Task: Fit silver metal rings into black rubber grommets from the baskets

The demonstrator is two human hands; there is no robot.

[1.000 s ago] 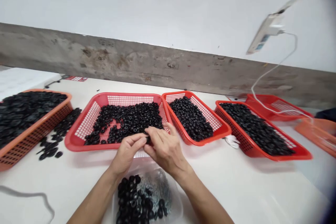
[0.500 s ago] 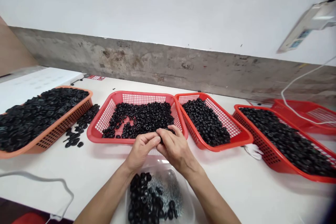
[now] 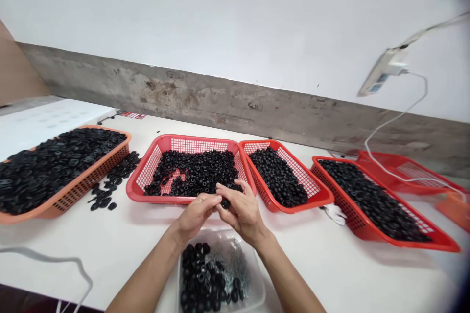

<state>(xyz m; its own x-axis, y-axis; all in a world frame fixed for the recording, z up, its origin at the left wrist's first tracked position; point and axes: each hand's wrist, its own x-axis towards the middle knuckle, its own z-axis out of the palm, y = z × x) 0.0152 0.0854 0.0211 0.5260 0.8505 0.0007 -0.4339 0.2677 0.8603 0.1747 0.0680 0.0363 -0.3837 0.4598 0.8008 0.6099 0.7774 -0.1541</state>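
A small round black part [image 3: 225, 203] sits between the fingertips of my right hand [image 3: 243, 212], which is closed on it. My left hand [image 3: 197, 215] meets it from the other side, thumb and fingers pinched together against the part; what lies inside that pinch is hidden. Both hands are just over the near rim of the pink-red basket [image 3: 154, 199], which holds many small black rings. Below my wrists stands a clear plastic tub [image 3: 259, 286] with black round parts [image 3: 201, 279] on its left and small shiny metal pieces [image 3: 235, 261] on its right.
An orange basket [image 3: 106, 164] of flat black parts stands at left, with loose black parts [image 3: 105, 198] beside it. Two red baskets [image 3: 316, 198] [image 3: 396, 242] of black parts are at right, a white glove [image 3: 335, 214] between them. A white cable [image 3: 378, 129] hangs from a power strip [image 3: 378, 73].
The view has turned slightly right and up. My fingers have shifted around the black part, and its dark round end now shows more between them.
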